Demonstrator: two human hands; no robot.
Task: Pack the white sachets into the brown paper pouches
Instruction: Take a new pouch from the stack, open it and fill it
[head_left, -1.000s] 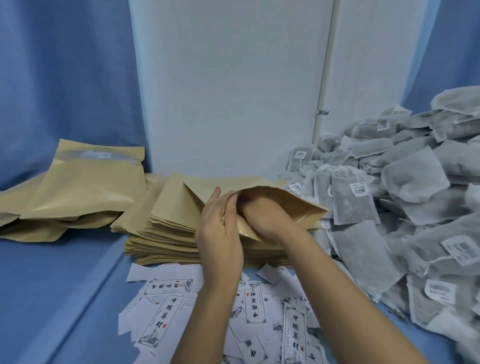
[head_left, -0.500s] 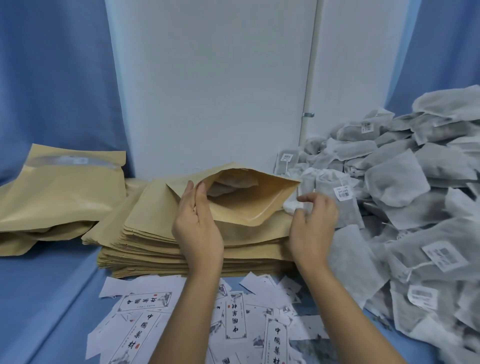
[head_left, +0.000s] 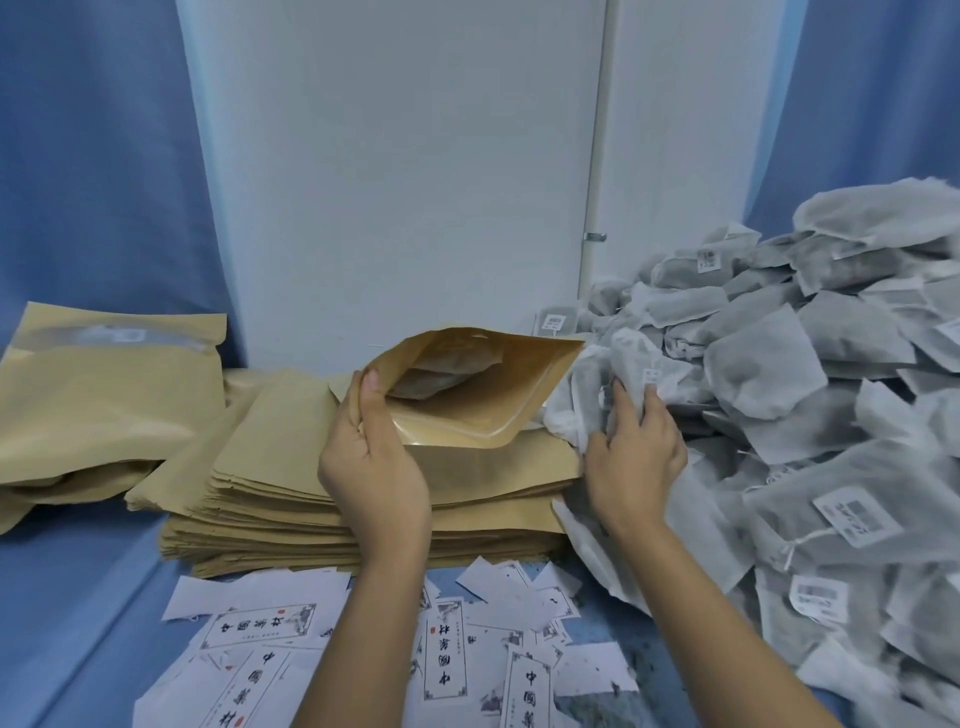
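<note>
Two bare forearms extend from the near edge; the left hand (head_left: 371, 457) pinches a pouch (head_left: 467, 415), thumb up; the right hand (head_left: 634, 452) curls round a sachet (head_left: 631, 356).

Left hand (head_left: 374, 462) holds pouch (head_left: 467, 415), right hand (head_left: 631, 460) grips sachet (head_left: 631, 356)

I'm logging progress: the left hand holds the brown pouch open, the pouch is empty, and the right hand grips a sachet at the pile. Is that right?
Not quite: the pouch already holds one sachet, seen in the head view. The left hand does hold it open, and the right hand grips another sachet at the pile.
</note>
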